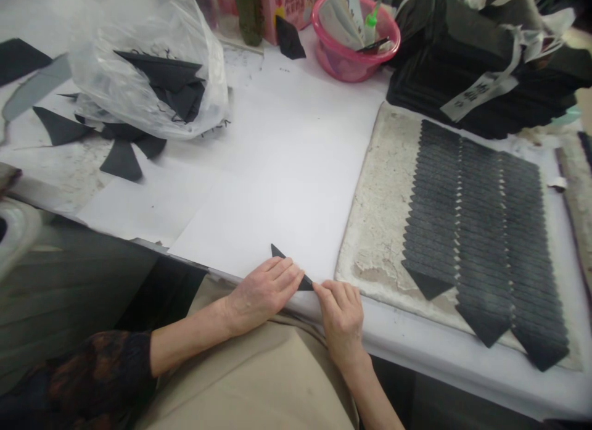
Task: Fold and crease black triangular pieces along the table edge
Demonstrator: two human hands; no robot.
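Observation:
A small dark, folded-looking triangular piece (306, 285) lies at the front edge of the white-covered table. My left hand (268, 291) presses over its middle, fingers together, and hides much of it; one pointed end sticks out beyond the fingertips. At the other end, my right hand (341, 313) pinches the corner between thumb and fingers. To the right, a pale board (379, 202) carries three overlapping columns of similar dark pieces (481, 214), each column ending in a pointed tip near me.
A clear plastic bag (148, 23) with dark pieces inside lies at the back left, with loose dark pieces (123, 161) before it. A pink basin (356, 63) of small items stands at the back. Tied black stacks (462, 53) rise behind the board.

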